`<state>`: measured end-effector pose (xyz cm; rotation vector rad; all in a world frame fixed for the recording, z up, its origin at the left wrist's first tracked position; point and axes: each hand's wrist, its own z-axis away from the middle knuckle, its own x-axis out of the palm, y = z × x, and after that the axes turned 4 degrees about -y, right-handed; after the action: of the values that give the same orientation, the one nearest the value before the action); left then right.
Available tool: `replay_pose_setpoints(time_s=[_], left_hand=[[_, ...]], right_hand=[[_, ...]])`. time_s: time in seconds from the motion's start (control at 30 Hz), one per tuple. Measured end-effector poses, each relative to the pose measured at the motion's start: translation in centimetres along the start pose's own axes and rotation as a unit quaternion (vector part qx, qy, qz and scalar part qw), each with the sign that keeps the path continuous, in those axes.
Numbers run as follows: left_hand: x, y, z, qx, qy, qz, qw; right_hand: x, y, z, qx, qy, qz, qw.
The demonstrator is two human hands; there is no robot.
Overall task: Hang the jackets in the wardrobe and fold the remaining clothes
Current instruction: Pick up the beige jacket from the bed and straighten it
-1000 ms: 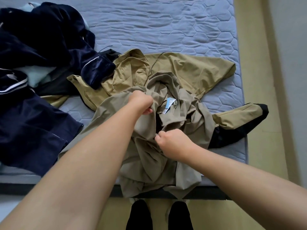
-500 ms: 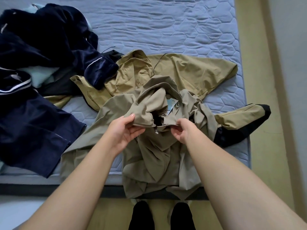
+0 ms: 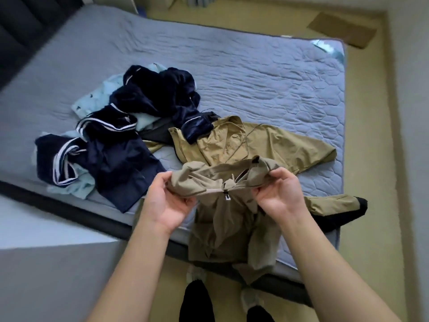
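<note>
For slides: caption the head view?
Left hand and right hand grip a beige jacket by its collar; tan jacket and navy clothes lie on the mattress.

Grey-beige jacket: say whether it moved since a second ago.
Yes. The grey-beige jacket rose from the mattress, toward its near edge, gripped by left hand and right hand.

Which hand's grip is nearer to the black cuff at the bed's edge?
Right. The right hand holds the beige jacket a little left of the black cuff; the left hand holds the jacket's other end, farther left, near the navy clothes.
</note>
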<state>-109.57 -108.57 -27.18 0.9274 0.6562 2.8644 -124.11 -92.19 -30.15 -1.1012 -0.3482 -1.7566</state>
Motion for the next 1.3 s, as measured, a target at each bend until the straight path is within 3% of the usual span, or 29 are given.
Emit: replay_pose_setpoints(time_s=[0.13,0.27,0.37,0.5,0.63,0.73,1.0,1.17,1.3], left_hand=[[1.1,-0.8,9.8,0.073,0.037,0.054,0.995],[0.0,-1.9,20.7,0.149,-0.057,0.158,0.974],[-1.1,-2.5,28.1,0.254,-0.068,0.203,0.943],[-2.9,-4.2,36.6,0.394,0.020,0.247,0.885],[-6.8,-7.5,43.7,0.482,0.101,0.273,0.826],[-10.5,-11.3,49.1,0.517,0.158,0.308,0.783],[-20.4,-27.9,65.2,0.522,0.197,0.457,0.692],[-25.9,-40.6,76.2,0.578,0.248,0.481,0.610],[-28.7,-48.9,83.3,0.623,0.286,0.493,0.535]], right_hand=[[6.1,0.3,6.7,0.063,-0.078,0.091,0.991],[11.0,1.2,13.3,0.119,-0.216,0.100,0.964],[14.1,2.6,18.2,0.153,-0.299,0.141,0.932],[16.9,6.5,24.5,0.211,-0.355,0.197,0.889],[17.5,11.7,30.1,0.269,-0.409,0.210,0.846],[16.4,16.3,34.4,0.324,-0.441,0.215,0.809],[8.0,28.2,51.1,0.458,-0.479,0.225,0.714],[0.2,34.4,64.5,0.551,-0.461,0.222,0.659],[-5.6,39.0,74.3,0.592,-0.474,0.281,0.588]])
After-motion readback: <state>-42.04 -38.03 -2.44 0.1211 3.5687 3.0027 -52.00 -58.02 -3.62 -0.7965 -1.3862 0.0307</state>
